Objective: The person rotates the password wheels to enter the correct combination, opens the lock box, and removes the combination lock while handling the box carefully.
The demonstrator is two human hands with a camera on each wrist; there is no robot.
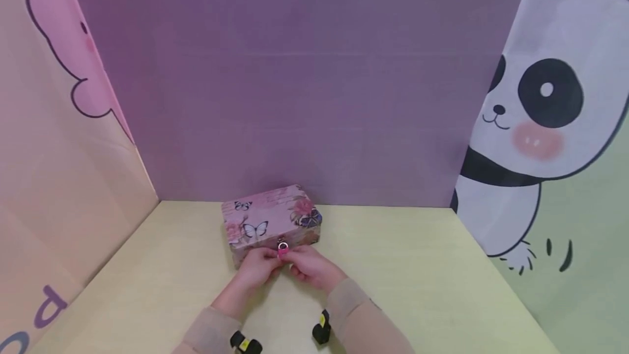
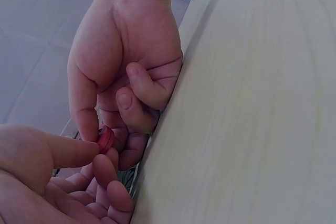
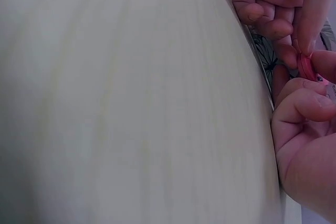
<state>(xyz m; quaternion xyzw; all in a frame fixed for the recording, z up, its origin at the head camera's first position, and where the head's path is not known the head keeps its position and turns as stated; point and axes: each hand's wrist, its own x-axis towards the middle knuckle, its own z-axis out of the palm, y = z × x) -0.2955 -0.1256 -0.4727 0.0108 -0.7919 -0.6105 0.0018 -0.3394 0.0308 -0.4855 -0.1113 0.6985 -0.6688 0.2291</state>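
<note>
A small pink padlock (image 1: 283, 253) with a silver shackle sits at the front clasp of a pink box (image 1: 275, 214) printed with butterflies and flowers. The box lid is down. My left hand (image 1: 256, 269) pinches the padlock from the left between thumb and fingers, and my right hand (image 1: 316, 267) pinches it from the right. In the left wrist view the red-pink body of the padlock (image 2: 106, 140) shows between both thumbs. The right wrist view shows the padlock (image 3: 304, 67) partly covered by fingertips. Whether the shackle passes through the clasp is unclear.
The box stands slightly turned near the back of a pale wooden table (image 1: 393, 266). A purple cloth (image 1: 304, 81) rises behind it. Printed side panels stand left and right, one with a panda (image 1: 545, 92). Black wrist cameras (image 1: 321, 328) hang at both sleeves.
</note>
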